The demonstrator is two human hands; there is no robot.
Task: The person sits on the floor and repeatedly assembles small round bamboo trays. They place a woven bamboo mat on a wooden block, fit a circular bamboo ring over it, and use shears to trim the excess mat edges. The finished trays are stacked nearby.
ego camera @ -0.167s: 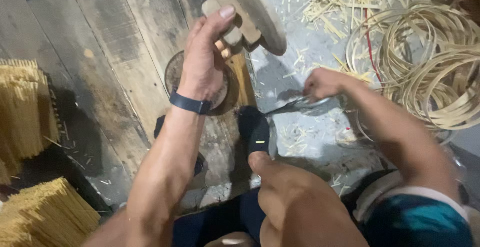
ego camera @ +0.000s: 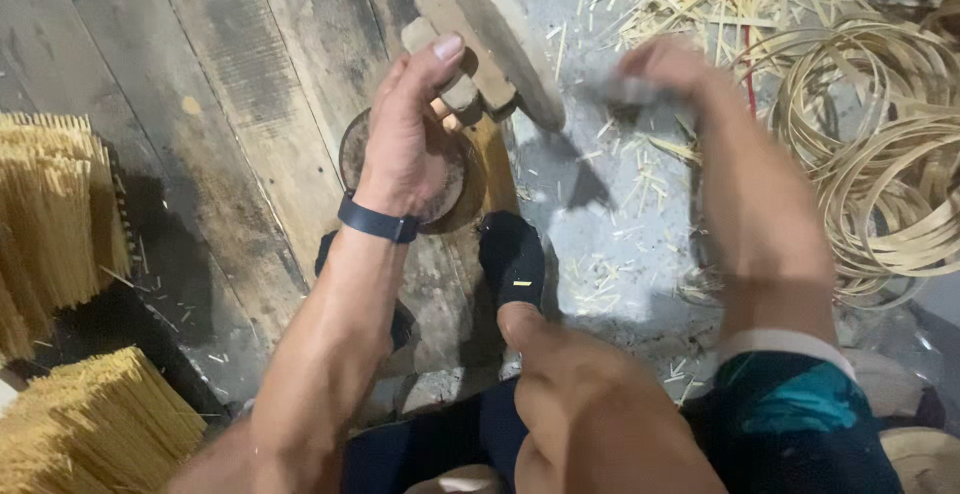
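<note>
My left hand [ego camera: 405, 144], with a dark band on its wrist, grips a small pale wooden block [ego camera: 440, 39] fixed to a larger wooden slab [ego camera: 500, 34]. It holds the piece over a round wooden stump [ego camera: 470, 199]. My right hand [ego camera: 665, 64] is raised to the right of the slab and is blurred by motion. It is closed on a grey blade-like tool [ego camera: 615, 89] whose shape I cannot make out. Its forearm runs down to a teal and white sleeve [ego camera: 790, 394].
Bundles of thin yellow sticks [ego camera: 50, 214] lie at the left edge and lower left [ego camera: 90, 414]. Coils of split cane [ego camera: 880, 144] sit at the right. Slivers [ego camera: 610, 274] litter the grey floor. My foot in a black sock [ego camera: 512, 259] rests beside the stump.
My right hand has risen up and away with the tool, from beside the stump to the level of the slab. My left hand keeps its grip on the wooden piece.
</note>
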